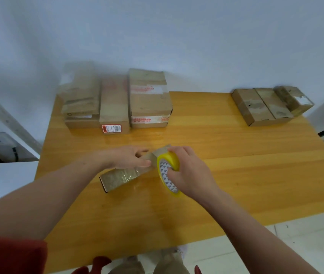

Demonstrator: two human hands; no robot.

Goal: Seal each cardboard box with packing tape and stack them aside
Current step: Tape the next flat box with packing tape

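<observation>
A wooden table [236, 165] with a glossy yellow-orange top carries three groups of things. At its far edge, left of the middle, cardboard boxes stand side by side and touching: a blurred pile of flat boxes [81, 107], a long box with a red label [114, 107] on its near end, and a taller pile [150, 103] bound with red-printed tape. At the far right corner three small boxes [271, 107] lie in a tight row, set at an angle. In the near middle a slim box [117, 179] lies flat, slanted. A yellow tape roll [172, 161] stands on edge at its right end; whether it touches the tabletop cannot be told
</observation>
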